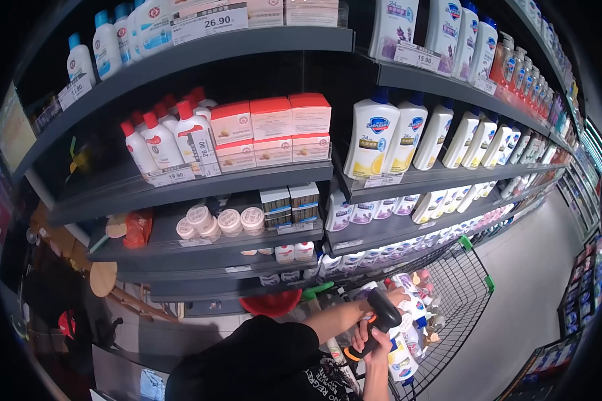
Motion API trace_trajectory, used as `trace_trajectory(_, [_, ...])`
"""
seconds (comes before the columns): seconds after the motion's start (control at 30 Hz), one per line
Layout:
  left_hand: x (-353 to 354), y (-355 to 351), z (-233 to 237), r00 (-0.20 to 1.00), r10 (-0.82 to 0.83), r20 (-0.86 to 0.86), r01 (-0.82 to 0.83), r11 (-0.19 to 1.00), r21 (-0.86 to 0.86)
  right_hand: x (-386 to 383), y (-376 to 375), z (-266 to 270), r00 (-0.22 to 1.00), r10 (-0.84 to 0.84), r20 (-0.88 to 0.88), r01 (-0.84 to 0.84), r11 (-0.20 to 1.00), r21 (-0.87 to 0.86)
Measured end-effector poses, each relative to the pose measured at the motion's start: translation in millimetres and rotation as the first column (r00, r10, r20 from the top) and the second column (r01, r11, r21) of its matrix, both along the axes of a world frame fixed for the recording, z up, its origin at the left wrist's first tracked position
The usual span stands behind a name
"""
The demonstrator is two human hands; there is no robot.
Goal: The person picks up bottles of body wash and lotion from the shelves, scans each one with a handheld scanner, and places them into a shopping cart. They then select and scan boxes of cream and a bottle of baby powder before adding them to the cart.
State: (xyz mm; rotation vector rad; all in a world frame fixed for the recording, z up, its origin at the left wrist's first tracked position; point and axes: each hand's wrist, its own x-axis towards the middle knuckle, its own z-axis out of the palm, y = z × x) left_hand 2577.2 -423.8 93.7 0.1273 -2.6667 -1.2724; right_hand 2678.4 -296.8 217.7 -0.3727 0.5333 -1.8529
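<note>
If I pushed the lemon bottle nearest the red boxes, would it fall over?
Maybe: the bottle is tall and stands close to the front edge of its shelf, so a high push could tip it. It looks like smooth, shiny plastic, so it's probably stiff but a bit slippery. It's big, so likely heavy if full, though I can't see inside.

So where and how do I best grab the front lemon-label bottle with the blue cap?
Probably by the middle of the bottle, below its blue cap, from the front. It stands upright near the shelf edge, with a gap on its left for fingers; the next bottle crowds its right, and the upper shelf leaves little room over the cap.
</note>
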Motion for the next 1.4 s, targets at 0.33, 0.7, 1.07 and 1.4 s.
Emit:
trace_trajectory(0.33, [0,-3,7,0.999,-0.012,-0.043,0.015,0.998,0.066,-3,-2,-7,0.999,-0.027,0.028,0.025,0.998,0.056])
trace_trajectory(0.7, [6,-9,20,0.996,-0.08,0.047,0.076,0.994,0.078,-3,2,-11,0.995,-0.048,0.082,0.046,0.999,0.025])
trace_trajectory(1.07, [179,-100,139,0.672,0.648,-0.358,-0.577,0.761,0.297,-4,0,-12,0.996,-0.049,0.069,0.046,0.998,0.051])
trace_trajectory(1.4, [274,-219,195,0.317,0.716,-0.622,-0.885,0.458,0.076,-7,2,-19,0.983,-0.025,0.184,0.023,1.0,0.015])
